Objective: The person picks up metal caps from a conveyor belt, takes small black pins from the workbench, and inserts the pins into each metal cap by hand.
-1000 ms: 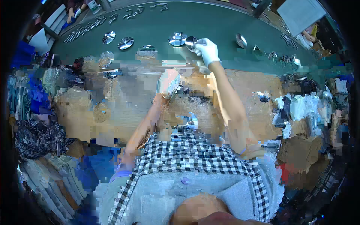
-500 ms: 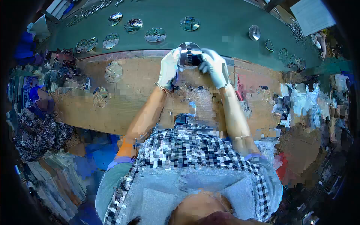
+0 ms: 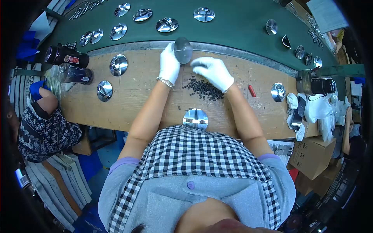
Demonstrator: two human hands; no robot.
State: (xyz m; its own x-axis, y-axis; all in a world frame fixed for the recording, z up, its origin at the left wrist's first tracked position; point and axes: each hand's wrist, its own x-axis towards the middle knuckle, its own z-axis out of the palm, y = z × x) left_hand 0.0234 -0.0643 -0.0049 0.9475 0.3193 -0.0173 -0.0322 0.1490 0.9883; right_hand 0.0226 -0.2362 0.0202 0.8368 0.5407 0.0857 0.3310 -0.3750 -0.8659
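Observation:
In the head view, my left hand (image 3: pixel 169 65), in a white glove, grips a round metal disc (image 3: pixel 183 50) by its left side. The disc is tilted up, its greyish face marked by a short pale line. To its right, my gloved right hand (image 3: pixel 213 72) is apart from the disc, with thumb and fingers spread and nothing visible between them. Below that hand lies a heap of small black rods (image 3: pixel 204 90) on the wooden table (image 3: pixel 143 89). A shiny metal disc (image 3: pixel 196 119) rests at the table edge by my apron.
Several shiny discs (image 3: pixel 167 25) lie on the green belt (image 3: pixel 233 31) beyond the table. A red object (image 3: pixel 251 91) is on the right. Dark jars (image 3: pixel 75 73) stand left, near a seated person (image 3: pixel 48 124). Plastic bags (image 3: pixel 318 108) and a cardboard box (image 3: pixel 312 155) are at right.
The disc has moved left and turned in my left hand. My right hand has come off it and moved down, nearer the black rods. The discs on the belt have shifted slightly right.

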